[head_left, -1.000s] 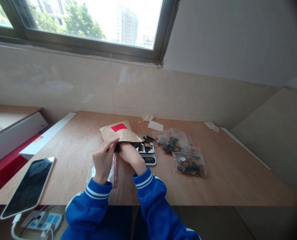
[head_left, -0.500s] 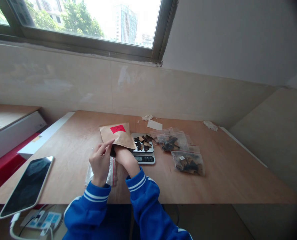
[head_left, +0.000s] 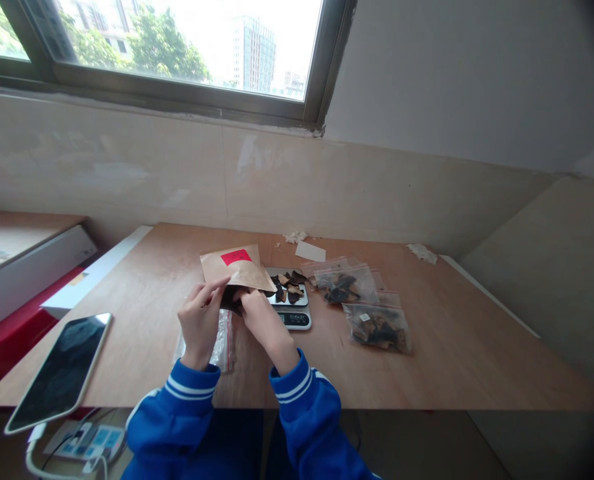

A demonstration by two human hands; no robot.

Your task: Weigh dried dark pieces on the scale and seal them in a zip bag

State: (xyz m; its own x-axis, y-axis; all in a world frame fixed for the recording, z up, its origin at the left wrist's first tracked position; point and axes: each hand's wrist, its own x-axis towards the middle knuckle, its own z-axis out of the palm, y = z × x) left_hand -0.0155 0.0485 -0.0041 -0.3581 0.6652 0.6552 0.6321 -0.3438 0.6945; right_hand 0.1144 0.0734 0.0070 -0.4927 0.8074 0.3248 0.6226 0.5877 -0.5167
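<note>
Fingers of your left hand [head_left: 201, 323] pinch the brown pouch [head_left: 237, 268] near its mouth, beside the scale [head_left: 301, 320]; your right hand [head_left: 264, 320] dips in, its grip hidden. Dark dried pieces [head_left: 291, 287] sit on the scale, filled zip bags [head_left: 378, 327] to its right.

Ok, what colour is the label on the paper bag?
The label is red; see the head view.

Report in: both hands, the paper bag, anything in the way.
Left hand holding paper bag near its opening. Right hand partly inside, grip hidden. Paper bag blocks part of scale from view.
</note>
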